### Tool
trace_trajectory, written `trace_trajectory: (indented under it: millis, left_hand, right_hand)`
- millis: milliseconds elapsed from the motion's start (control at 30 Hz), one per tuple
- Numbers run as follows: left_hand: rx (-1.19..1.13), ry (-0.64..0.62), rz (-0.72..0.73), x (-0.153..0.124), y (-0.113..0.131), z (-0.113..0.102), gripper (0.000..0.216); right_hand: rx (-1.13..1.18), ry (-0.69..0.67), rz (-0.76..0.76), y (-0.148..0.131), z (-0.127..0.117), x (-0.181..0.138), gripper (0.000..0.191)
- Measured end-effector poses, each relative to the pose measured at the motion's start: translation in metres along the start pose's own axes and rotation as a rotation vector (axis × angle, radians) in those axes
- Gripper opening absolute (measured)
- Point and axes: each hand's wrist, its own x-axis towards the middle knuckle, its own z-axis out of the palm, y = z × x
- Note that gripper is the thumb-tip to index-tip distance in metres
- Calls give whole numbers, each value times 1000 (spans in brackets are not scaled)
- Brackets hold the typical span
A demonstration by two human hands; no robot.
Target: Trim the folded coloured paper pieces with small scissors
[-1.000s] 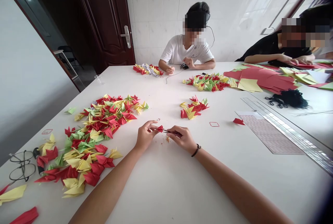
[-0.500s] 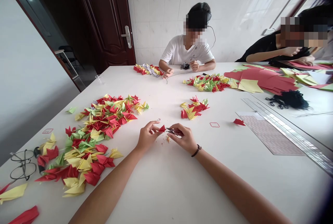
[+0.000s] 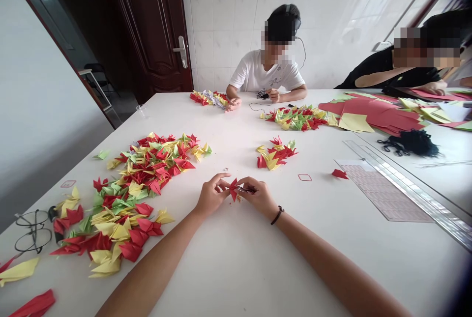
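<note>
My left hand (image 3: pixel 211 194) pinches a small red folded paper piece (image 3: pixel 233 189) just above the white table (image 3: pixel 236 263). My right hand (image 3: pixel 259 195) is closed on a thin dark metal tool (image 3: pixel 244 189) whose tip meets the red piece. The two hands almost touch at the table's middle. A large heap of red, yellow and green folded pieces (image 3: pixel 132 184) lies to the left of my left hand. A smaller heap (image 3: pixel 276 154) sits just beyond my right hand. Tiny crumbs lie under the hands.
A person in a white shirt (image 3: pixel 267 73) sits across with more paper heaps (image 3: pixel 295 115). Another person in black (image 3: pixel 398 69) leans over flat coloured sheets (image 3: pixel 372 113) at right. A cutting mat and long ruler (image 3: pixel 398 184), black cord (image 3: pixel 413 141), glasses (image 3: pixel 31 231) lie around.
The red piece has turned upright between my fingers and my hands have drawn slightly closer together. The person opposite has shifted their hands.
</note>
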Motion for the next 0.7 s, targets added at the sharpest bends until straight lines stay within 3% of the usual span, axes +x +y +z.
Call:
trace_trajectory:
  millis: [333, 700]
  left_hand:
    - [-5, -58, 17, -1, 3, 0, 38]
    - [7, -68, 56, -1, 4, 3, 18]
  right_hand:
    - [12, -27, 60, 1, -1, 3, 20]
    - [8, -92, 41, 2, -2, 3, 11]
